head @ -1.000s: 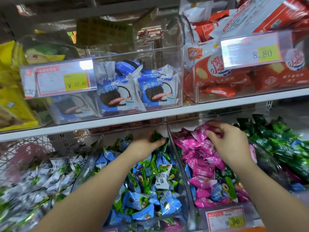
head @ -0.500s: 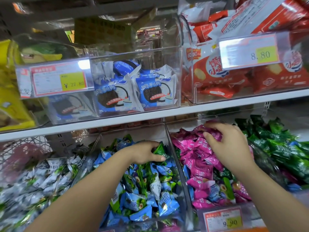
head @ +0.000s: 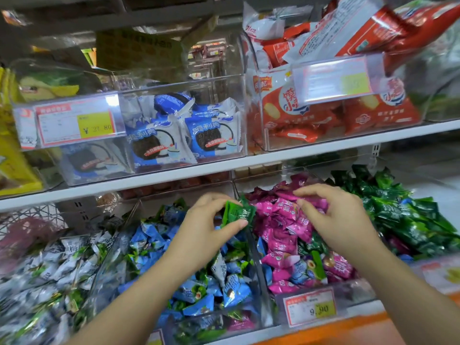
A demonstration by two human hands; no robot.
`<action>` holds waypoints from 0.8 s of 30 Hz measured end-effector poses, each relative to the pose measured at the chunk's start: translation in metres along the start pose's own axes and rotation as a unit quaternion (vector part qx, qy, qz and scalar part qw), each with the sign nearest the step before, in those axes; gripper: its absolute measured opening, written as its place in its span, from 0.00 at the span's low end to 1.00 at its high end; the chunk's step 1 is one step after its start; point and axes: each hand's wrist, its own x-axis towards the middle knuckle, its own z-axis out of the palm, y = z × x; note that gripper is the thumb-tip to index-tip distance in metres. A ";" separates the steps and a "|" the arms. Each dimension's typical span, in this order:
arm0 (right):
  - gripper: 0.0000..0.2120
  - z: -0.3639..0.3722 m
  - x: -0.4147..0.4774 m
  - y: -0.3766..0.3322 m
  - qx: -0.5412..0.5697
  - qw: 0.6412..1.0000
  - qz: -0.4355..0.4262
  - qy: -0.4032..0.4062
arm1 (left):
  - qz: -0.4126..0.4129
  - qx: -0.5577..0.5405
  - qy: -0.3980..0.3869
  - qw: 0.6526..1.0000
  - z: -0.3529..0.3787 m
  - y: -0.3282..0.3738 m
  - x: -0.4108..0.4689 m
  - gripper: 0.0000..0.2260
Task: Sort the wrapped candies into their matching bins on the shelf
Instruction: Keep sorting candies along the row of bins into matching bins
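Above the clear plastic bin of blue-wrapped candies [head: 257, 270], the left hand [head: 211, 221] pinches a small green foil-wrapped candy [head: 237, 212] between thumb and fingers. The right hand [head: 334, 216] curls over the pink-wrapped candies [head: 281, 221]; whether it holds one cannot be told. The candy should travel high over them to the farther green-wrapped pile [head: 400, 214].
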 end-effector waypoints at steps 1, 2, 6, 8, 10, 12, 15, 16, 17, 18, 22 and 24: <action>0.07 -0.005 -0.001 0.006 0.002 1.000 0.014 0.003 | 0.025 -0.017 -0.004 1.000 0.006 0.010 0.001 0.09; 0.07 -0.010 -0.001 0.012 0.007 1.000 0.030 0.008 | 0.046 -0.024 -0.009 0.999 0.012 0.021 0.004 0.09; 0.06 -0.036 -0.005 0.040 0.024 0.997 0.064 0.046 | 0.109 -0.041 -0.011 0.993 0.054 0.055 0.028 0.11; 0.06 -0.052 -0.006 0.054 0.025 0.994 0.074 0.082 | 0.126 -0.049 -0.016 0.991 0.080 0.072 0.043 0.10; 0.05 -0.065 -0.006 0.068 0.032 0.988 0.094 0.116 | 0.139 -0.038 -0.023 0.989 0.106 0.088 0.062 0.13; 0.05 -0.075 -0.007 0.083 0.031 0.983 0.113 0.141 | 0.133 -0.025 -0.028 0.990 0.132 0.102 0.085 0.16; 0.04 -0.084 -0.007 0.099 0.028 0.978 0.134 0.155 | 0.099 0.016 -0.056 0.993 0.166 0.119 0.118 0.21; 0.04 -0.086 -0.007 0.104 0.032 0.977 0.139 0.158 | 0.084 0.035 -0.072 0.993 0.175 0.123 0.126 0.22; 0.04 -0.087 -0.006 0.107 0.034 0.976 0.142 0.159 | 0.070 0.056 -0.088 0.992 0.183 0.126 0.134 0.21; 0.04 -0.089 -0.006 0.109 0.034 0.976 0.144 0.159 | 0.060 0.080 -0.104 0.990 0.189 0.127 0.140 0.21; 0.04 -0.092 -0.004 0.120 0.046 0.973 0.164 0.155 | 0.038 0.151 -0.206 0.966 0.200 0.127 0.156 0.21; 0.03 -0.091 -0.003 0.125 0.039 0.973 0.177 0.145 | 0.024 0.183 -0.246 0.951 0.200 0.125 0.160 0.23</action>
